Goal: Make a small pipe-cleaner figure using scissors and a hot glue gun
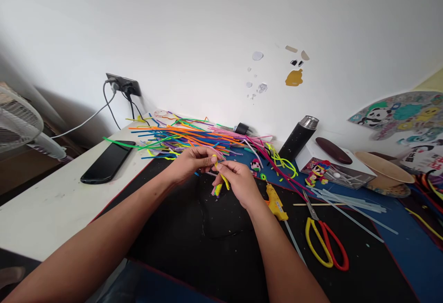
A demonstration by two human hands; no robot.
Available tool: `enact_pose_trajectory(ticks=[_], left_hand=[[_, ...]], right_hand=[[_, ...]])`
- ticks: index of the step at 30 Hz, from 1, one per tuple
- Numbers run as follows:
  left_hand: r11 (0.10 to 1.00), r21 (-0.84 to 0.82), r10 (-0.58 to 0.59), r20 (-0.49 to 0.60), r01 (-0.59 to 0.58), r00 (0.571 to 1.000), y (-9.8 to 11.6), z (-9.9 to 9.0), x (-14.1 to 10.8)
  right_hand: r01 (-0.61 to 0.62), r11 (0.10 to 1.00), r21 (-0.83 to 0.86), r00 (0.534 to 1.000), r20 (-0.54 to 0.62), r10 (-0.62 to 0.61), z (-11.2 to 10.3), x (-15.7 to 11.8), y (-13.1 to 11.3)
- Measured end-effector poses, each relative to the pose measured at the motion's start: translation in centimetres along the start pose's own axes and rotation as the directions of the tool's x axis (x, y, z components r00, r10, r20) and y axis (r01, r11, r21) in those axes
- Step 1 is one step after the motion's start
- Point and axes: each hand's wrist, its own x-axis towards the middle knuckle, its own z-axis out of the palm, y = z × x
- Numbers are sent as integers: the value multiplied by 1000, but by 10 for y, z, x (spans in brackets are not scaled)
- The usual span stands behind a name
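Note:
My left hand [196, 162] and my right hand [238, 178] meet over the black mat [194, 243]. Both pinch a yellow pipe cleaner [224, 182], whose loose end slants down past the right fingers. Just beneath lies or hangs a small bundle of yellow, pink and green fuzzy pieces [217, 190]; I cannot tell whether it touches the hands. Behind the hands spreads a pile of colourful pipe cleaners [180, 136]. A yellow hot glue gun [276, 202] lies right of my right hand.
Scissors [327, 243] with yellow and red handles lie at right, near clear glue sticks [353, 201]. A black thermos [299, 136], a tissue box [339, 162] and a small pipe-cleaner figure [317, 172] stand behind. A phone [108, 162] lies left; a fan [20, 118] stands beyond.

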Motion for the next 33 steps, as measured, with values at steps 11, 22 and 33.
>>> enact_pose_trajectory(ticks=[11, 22, 33], left_hand=[[998, 57, 30, -61, -26, 998, 6, 5, 0], [1000, 14, 9, -138, -8, 990, 4, -2, 3], [1000, -10, -9, -99, 8, 995, 7, 0, 2]], right_hand=[[-10, 991, 131, 1000, -6, 11, 1, 1, 3], [-22, 994, 106, 999, -23, 25, -1, 3, 5], [-17, 997, 74, 1000, -21, 19, 0, 2, 5]])
